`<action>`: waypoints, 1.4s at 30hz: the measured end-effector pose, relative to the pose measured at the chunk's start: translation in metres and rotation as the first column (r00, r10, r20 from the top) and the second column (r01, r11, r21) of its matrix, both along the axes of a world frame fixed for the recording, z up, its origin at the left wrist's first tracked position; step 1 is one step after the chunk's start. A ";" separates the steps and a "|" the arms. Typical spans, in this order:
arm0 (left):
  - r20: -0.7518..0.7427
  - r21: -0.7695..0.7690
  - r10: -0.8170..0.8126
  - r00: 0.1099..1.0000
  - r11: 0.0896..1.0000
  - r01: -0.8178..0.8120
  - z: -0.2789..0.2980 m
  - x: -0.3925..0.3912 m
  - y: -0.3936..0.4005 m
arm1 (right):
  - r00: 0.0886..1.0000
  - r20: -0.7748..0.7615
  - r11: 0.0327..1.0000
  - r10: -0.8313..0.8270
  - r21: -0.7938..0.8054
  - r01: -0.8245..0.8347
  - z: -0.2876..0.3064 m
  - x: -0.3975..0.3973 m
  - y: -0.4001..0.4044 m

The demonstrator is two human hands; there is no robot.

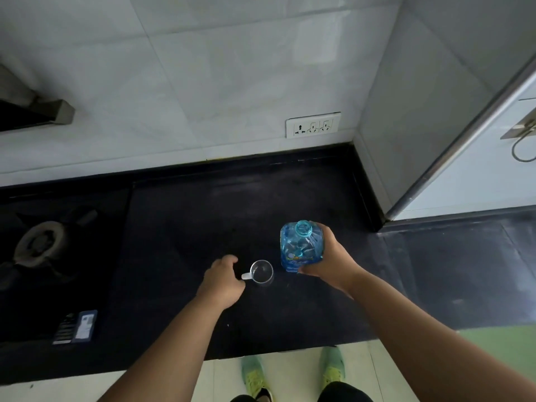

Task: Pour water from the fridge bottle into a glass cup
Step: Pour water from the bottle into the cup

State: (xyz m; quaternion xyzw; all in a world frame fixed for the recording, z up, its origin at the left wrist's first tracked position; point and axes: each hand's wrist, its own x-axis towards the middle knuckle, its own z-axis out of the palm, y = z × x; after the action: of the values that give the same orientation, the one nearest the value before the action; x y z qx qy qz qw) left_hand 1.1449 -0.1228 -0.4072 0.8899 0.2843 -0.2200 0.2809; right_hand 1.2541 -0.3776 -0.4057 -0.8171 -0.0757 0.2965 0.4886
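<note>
On desk, head view: dark desk (pixel 203 216), everything near its front-right part.
Bottle: blue bottle (pixel 300 248) upright, uncapped, open neck facing up, water inside; stands just right of the cup, apart from it.
Right hand: right hand (pixel 327 261) wrapped round the bottle's right side, thumb at the lower label, fingers curled round the far side near the shoulder.
Cup: clear glass cup (pixel 262 272) upright on desk, handle pointing left, between the two hands; can't tell if any water is in it.
Left hand: left hand (pixel 222 281) at the cup handle, fingers curled toward it; contact looks likely at the handle tip, can't tell if it's actually pinched.
Stove: gas burner (pixel 39 245) far left, well apart from cup.
Leaflet: dark printed card (pixel 76 327) at the desk's front-left.
Wall: tiled, socket plate (pixel 313 124) behind the bottle.
Floor: green shoes (pixel 256 375) below desk edge.
</note>
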 end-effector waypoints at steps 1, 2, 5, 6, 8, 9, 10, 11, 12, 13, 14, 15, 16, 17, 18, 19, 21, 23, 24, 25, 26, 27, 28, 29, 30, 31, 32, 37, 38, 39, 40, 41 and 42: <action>-0.034 -0.010 0.000 0.999 1.000 0.000 -0.006 -0.006 0.001 | 0.999 0.026 0.999 -0.028 -0.016 0.028 0.001 -0.001 0.002; -0.052 -0.023 0.003 0.999 1.000 -0.004 -0.012 -0.011 0.000 | 0.997 0.048 0.998 -0.058 -0.031 0.060 0.001 -0.001 0.004; -0.046 -0.062 0.005 0.999 0.998 -0.007 -0.025 -0.017 -0.006 | 0.994 0.065 0.994 -0.090 -0.062 0.094 -0.001 -0.004 0.008; -0.036 -0.065 0.006 0.999 0.998 -0.009 -0.027 -0.016 -0.008 | 0.994 0.065 0.993 -0.093 -0.062 0.097 -0.002 -0.005 0.009; -0.010 -0.083 0.023 1.000 0.996 -0.024 -0.030 -0.015 -0.013 | 0.992 0.067 0.991 -0.108 -0.071 0.113 -0.004 -0.011 0.010; -0.002 -0.105 0.034 0.999 0.994 -0.034 -0.033 -0.014 -0.014 | 0.990 0.070 0.989 -0.121 -0.076 0.126 -0.004 -0.014 0.011; -0.007 -0.136 0.053 0.999 0.989 -0.053 -0.034 -0.014 -0.016 | 0.988 0.077 0.987 -0.132 -0.081 0.139 -0.005 -0.017 0.011; -0.014 -0.182 0.082 0.997 0.980 -0.084 -0.035 -0.014 -0.018 | 0.986 0.085 0.985 -0.140 -0.088 0.148 -0.005 -0.019 0.012; -0.025 -0.229 0.115 0.993 0.966 -0.118 -0.036 -0.014 -0.019 | 0.985 0.091 0.983 -0.146 -0.096 0.154 -0.005 -0.020 0.013; -0.030 -0.271 0.143 0.989 0.952 -0.146 -0.036 -0.015 -0.020 | 0.984 0.100 0.982 -0.149 -0.104 0.159 -0.005 -0.022 0.014; -0.035 -0.300 0.160 0.986 0.940 -0.163 -0.036 -0.016 -0.022 | 0.983 0.110 0.981 -0.149 -0.108 0.161 -0.004 -0.023 0.014; -0.039 -0.326 0.181 0.983 0.927 -0.183 -0.035 -0.018 -0.023 | 0.981 0.120 0.980 -0.149 -0.111 0.163 -0.004 -0.024 0.015; -0.044 -0.349 0.202 0.978 0.915 -0.204 -0.034 -0.019 -0.025 | 0.980 0.129 0.981 -0.150 -0.104 0.164 -0.003 -0.025 0.015; -0.037 -0.365 0.214 0.976 0.906 -0.213 -0.031 -0.020 -0.026 | 0.978 0.135 0.981 -0.159 -0.089 0.172 -0.001 -0.026 0.014; -0.024 -0.374 0.219 0.975 0.903 -0.212 -0.026 -0.019 -0.027 | 0.975 0.138 0.980 -0.176 -0.065 0.186 0.003 -0.027 0.013; -0.003 -0.384 0.230 0.973 0.898 -0.214 -0.020 -0.018 -0.028 | 0.971 0.149 0.980 -0.187 -0.043 0.195 0.007 -0.027 0.013; 0.046 -0.418 0.277 0.960 0.878 -0.234 0.001 -0.011 -0.028 | 0.960 0.199 0.979 -0.199 -0.007 0.204 0.021 -0.025 0.014; 0.113 -0.449 0.316 0.942 0.862 -0.236 0.028 -0.004 -0.026 | 0.937 0.267 0.973 -0.227 0.031 0.227 0.042 -0.022 0.015; 0.152 -0.458 0.326 0.933 0.860 -0.226 0.045 0.000 -0.025 | 0.923 0.296 0.969 -0.245 0.056 0.239 0.055 -0.020 0.016; 0.199 -0.459 0.330 0.923 0.863 -0.210 0.062 0.003 -0.023 | 0.911 0.325 0.967 -0.254 0.075 0.243 0.068 -0.017 0.016; 0.248 -0.447 0.322 0.914 0.875 -0.187 0.081 0.006 -0.022 | 0.900 0.353 0.967 -0.256 0.087 0.240 0.083 -0.015 0.016; 0.296 -0.431 0.310 0.903 0.887 -0.164 0.100 0.008 -0.021 | 0.889 0.377 0.965 -0.261 0.101 0.241 0.099 -0.012 0.016; 0.340 -0.417 0.296 0.893 0.898 -0.139 0.120 0.009 -0.020 | 0.876 0.399 0.962 -0.272 0.116 0.247 0.116 -0.010 0.016; 0.382 -0.401 0.276 0.882 0.909 -0.111 0.139 0.010 -0.020 | 0.861 0.421 0.959 -0.284 0.129 0.253 0.133 -0.007 0.015; 0.418 -0.380 0.248 0.874 0.921 -0.080 0.158 0.009 -0.020 | 0.847 0.447 0.958 -0.287 0.128 0.257 0.149 -0.006 0.013; 0.449 -0.358 0.219 0.866 0.932 -0.051 0.175 0.008 -0.020 | 0.830 0.482 0.959 -0.281 0.118 0.256 0.165 -0.005 0.012; 0.476 -0.338 0.195 0.858 0.941 -0.027 0.191 0.005 -0.021 | 0.807 0.525 0.962 -0.271 0.106 0.253 0.180 -0.005 0.010; 0.589 -0.284 0.152 0.794 0.958 0.028 0.249 -0.010 -0.030 | 0.646 0.751 0.961 -0.133 -0.060 0.269 0.240 -0.013 0.000; 0.599 -0.291 0.159 0.785 0.956 0.028 0.256 -0.013 -0.031 | 0.618 0.781 0.956 -0.090 -0.107 0.274 0.249 -0.015 -0.003; 0.603 -0.302 0.168 0.780 0.953 0.027 0.261 -0.016 -0.033 | 0.593 0.804 0.949 -0.051 -0.146 0.280 0.258 -0.017 -0.006; 0.602 -0.315 0.180 0.778 0.949 0.025 0.266 -0.019 -0.034 | 0.570 0.822 0.942 -0.018 -0.177 0.285 0.265 -0.018 -0.009; 0.602 -0.327 0.189 0.776 0.945 0.023 0.270 -0.022 -0.035 | 0.546 0.837 0.935 0.009 -0.201 0.293 0.271 -0.019 -0.011; 0.600 -0.338 0.195 0.776 0.941 0.025 0.273 -0.024 -0.036 | 0.526 0.850 0.928 0.030 -0.220 0.302 0.277 -0.020 -0.013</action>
State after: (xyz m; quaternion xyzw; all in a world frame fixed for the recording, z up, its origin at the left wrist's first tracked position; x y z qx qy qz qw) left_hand 1.1208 -0.1592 -0.1342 0.8388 0.1749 0.0568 0.5124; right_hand 1.2343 -0.3909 -0.1287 -0.9325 -0.1833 -0.1643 0.2643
